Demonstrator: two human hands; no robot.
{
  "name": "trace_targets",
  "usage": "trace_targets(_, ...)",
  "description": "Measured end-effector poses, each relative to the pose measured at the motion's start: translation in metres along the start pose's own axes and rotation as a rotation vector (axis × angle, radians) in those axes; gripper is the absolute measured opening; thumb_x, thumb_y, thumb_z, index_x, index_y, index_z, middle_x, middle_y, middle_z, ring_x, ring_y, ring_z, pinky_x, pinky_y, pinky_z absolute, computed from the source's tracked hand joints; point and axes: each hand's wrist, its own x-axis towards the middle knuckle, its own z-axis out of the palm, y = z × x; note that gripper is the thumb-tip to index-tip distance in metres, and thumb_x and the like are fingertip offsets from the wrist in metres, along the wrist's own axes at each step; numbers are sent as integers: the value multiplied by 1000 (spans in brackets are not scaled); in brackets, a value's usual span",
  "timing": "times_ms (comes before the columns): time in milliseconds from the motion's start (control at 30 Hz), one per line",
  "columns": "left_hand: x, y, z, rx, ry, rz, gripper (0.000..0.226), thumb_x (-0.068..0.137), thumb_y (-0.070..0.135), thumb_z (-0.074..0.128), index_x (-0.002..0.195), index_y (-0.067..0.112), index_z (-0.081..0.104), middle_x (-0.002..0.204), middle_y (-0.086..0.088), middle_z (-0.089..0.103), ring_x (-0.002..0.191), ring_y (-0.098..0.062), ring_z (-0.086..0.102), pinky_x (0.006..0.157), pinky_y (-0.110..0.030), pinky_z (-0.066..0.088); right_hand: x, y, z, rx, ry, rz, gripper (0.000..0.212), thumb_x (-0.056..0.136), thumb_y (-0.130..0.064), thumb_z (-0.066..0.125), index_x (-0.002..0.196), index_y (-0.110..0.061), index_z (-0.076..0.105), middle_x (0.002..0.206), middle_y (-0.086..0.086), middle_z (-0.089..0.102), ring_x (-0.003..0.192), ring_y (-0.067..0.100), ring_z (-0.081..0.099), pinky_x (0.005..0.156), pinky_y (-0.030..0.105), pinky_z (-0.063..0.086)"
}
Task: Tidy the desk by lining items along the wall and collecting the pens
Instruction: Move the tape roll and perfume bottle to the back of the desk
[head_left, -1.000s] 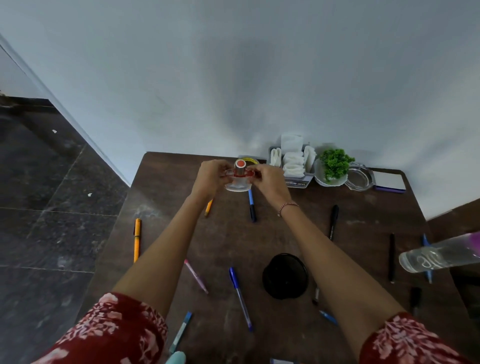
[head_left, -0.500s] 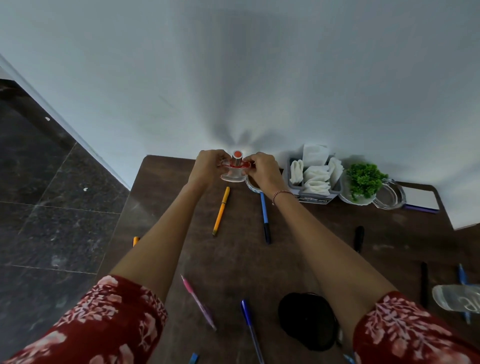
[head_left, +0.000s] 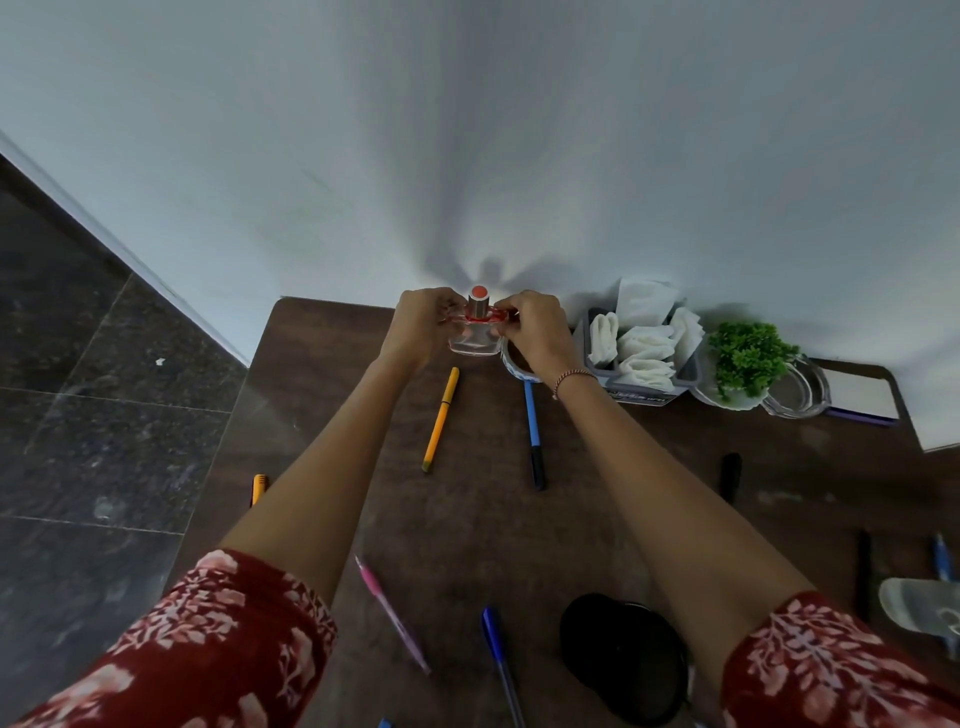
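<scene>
"Where's the small glass bottle (head_left: 475, 340)?"

"At the far edge of the desk (head_left: 322, 384), close to the wall (head_left: 467, 156), upright with its red cap on top. The left hand (head_left: 423, 325) and right hand (head_left: 537, 332) pinch it from either side, fingers curled at its red collar."

"And the pens?"

"An orange pen (head_left: 440, 418) and a blue pen (head_left: 532, 431) lie just in front of it, apart from each other. A pink pen (head_left: 389, 613) lies nearer the person."

"Any writing?"

"Pale print along the front of the grey organiser (head_left: 641, 397), right of the bottle, but it's too blurred to read."
</scene>
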Motion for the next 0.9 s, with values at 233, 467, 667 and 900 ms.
trace_targets(233, -4, 8, -1, 76, -18, 5, 36, 75, 3, 73, 110, 9, 69, 103, -9, 72, 94, -21, 68, 90, -38, 53, -2, -3, -2, -56, -13, -15, 28, 85, -13, 66, 112, -6, 66, 105, 12, 66, 97, 25, 62, 86, 32, 49)
trace_targets(467, -20, 17, -12, 124, 24, -67, 61, 83, 9, 69, 139, 15, 45, 133, -12, 56, 120, -24, 55, 98, -34, 45, -16, -5, -17, -24, 41, 20, 41, 86, -11, 64, 126, -5, 57, 117, 12, 62, 106, 21, 61, 96, 29, 47)
trace_targets(667, -44, 36, -18, 137, 83, -35, 60, 82, 13, 71, 137, 14, 48, 130, -13, 58, 118, -23, 57, 97, -34, 46, -42, -11, -34, 18, 100, 25, 39, 87, -9, 63, 125, -5, 57, 116, 12, 62, 105, 19, 60, 93, 21, 43)
trace_targets(900, -86, 65, -22, 132, 186, -21, 49, 87, 14, 61, 135, 15, 50, 125, -11, 62, 112, -23, 60, 92, -34, 48, -81, -27, -58, 112, 176, -3, 38, 86, -4, 63, 124, -3, 58, 114, 14, 62, 103, 21, 61, 93, 22, 46)
